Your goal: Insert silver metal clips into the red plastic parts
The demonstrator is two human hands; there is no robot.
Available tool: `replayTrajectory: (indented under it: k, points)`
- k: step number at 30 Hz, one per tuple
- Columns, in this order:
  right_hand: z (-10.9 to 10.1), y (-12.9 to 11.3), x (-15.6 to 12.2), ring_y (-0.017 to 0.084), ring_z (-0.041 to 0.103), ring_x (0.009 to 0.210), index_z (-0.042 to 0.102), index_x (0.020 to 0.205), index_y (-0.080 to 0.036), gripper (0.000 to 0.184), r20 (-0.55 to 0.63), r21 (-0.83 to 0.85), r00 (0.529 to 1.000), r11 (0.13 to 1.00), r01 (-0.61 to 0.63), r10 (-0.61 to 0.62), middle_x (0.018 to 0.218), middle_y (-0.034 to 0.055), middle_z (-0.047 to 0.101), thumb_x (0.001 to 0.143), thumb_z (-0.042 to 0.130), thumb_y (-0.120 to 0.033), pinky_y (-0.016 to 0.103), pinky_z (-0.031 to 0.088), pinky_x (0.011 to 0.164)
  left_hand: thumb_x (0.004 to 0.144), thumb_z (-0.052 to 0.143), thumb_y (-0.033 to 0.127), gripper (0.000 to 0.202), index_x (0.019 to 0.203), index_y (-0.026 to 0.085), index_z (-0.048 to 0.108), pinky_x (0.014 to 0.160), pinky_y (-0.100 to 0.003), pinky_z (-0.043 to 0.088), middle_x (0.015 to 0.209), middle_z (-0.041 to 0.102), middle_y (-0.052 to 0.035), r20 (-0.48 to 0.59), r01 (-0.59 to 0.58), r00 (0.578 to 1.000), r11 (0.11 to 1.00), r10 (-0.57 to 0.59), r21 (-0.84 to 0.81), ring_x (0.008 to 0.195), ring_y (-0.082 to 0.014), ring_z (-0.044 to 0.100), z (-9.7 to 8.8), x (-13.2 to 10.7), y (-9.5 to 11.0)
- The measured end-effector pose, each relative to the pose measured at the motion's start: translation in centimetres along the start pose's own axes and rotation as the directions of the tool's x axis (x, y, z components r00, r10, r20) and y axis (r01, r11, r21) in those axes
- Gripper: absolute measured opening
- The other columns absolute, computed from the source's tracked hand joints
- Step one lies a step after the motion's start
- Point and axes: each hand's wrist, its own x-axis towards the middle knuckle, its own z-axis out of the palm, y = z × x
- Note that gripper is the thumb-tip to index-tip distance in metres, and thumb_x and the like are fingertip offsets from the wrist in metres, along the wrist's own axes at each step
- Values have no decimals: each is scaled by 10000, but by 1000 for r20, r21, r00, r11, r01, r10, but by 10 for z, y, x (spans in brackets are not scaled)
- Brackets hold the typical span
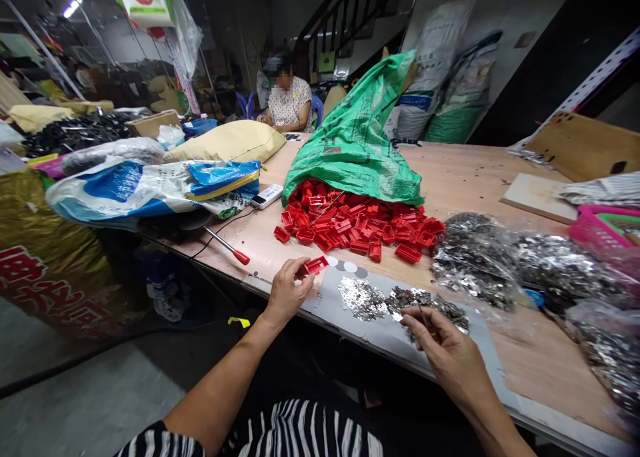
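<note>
My left hand is closed on a small red plastic housing, a hollow rectangular piece, held between thumb and fingers above the table's front edge. My right hand is closed in a pinch over small metal pieces. Something thin and dark shows at its fingers, but I cannot make out what it is. Between the hands lie a bright heap of flat silvery metal pieces and a darker heap of metal pieces, both on a grey mat. Behind them, a pile of red housings spills from a green woven sack.
Clear bags of metal parts and a pink basket stand on the right. To the left are a lever with a red grip, a white device and a blue-white sack. Another person sits across the table.
</note>
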Motion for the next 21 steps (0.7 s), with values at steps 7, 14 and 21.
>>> replayTrajectory:
  k: [7,14,21]
  points:
    - [12,-46,-11,105,453,497,657,852,-188,344,65,272,998,962,-1,-18,660,6,582,768,646,-522,221,406,450,774,683,221,302,1076,201,688,903,-288,467,1082,596,-82,326,127,945,959,-39,-253,970,-209,585,4,-32,37]
    - [29,-60,-25,95,413,476,647,822,-188,340,138,347,990,938,-10,-41,603,-21,531,800,620,-526,214,364,432,803,673,326,357,1129,183,652,864,-396,519,1009,601,-76,612,573,769,621,-184,-534,882,-202,623,13,-52,48]
    - [40,-57,-34,99,445,481,652,824,-186,345,192,344,981,939,-30,-39,637,-11,571,818,591,-526,222,389,453,829,647,332,353,1145,176,626,604,-256,556,928,624,-77,729,772,632,302,-264,-559,734,-141,614,23,-67,36]
